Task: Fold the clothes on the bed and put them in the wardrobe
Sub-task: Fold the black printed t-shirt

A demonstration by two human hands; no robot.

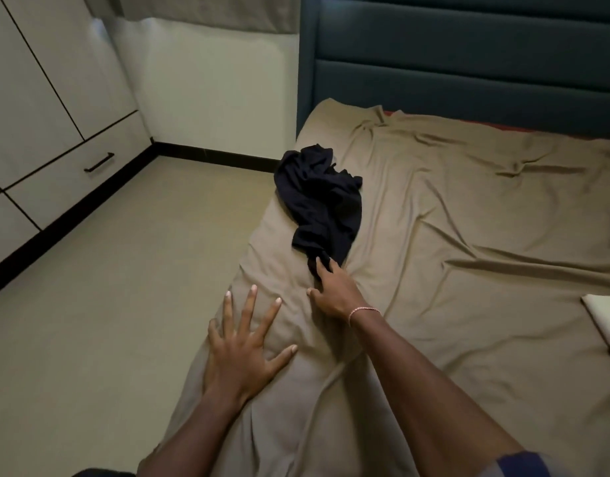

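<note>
- Right hand [334, 297]: fingers [332, 266] reach into the near tip of the crumpled black soft-fabric garment [319, 201]. The thumb lies apart on the sheet. Whether the fingers pinch the cloth cannot be told.
- Left hand [243, 349]: fingers spread wide, palm flat on the wrinkled olive-brown bed sheet [468, 218] at the bed's edge.
- The garment lies heaped on the sheet near the bed's left edge.
- Pale flat-panel wardrobe [38, 98]: doors closed, contents hidden.
- Padded teal headboard [468, 46] stands behind.
</note>
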